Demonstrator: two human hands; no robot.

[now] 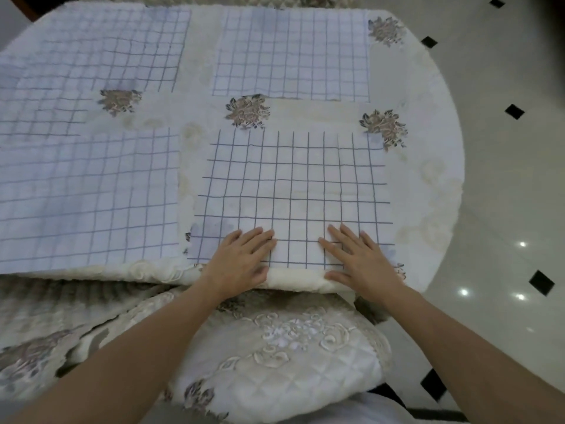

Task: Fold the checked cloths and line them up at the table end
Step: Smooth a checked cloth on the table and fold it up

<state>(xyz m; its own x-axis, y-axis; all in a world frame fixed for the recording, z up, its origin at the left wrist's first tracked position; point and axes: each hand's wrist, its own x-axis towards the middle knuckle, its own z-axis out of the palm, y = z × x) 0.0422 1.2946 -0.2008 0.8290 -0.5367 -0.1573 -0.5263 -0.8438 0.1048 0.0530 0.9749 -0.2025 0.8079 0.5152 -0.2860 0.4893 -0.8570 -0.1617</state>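
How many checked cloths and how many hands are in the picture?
Checked cloths: 4 (the far left one may overlap another)
Hands, left hand and right hand: 2
Total: 6

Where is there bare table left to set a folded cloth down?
Bare tablecloth shows along the rounded right edge, beside the near right cloth, and in the band between it and the far right cloth. The left half is crowded: the near left cloth and far left cloths nearly cover it.
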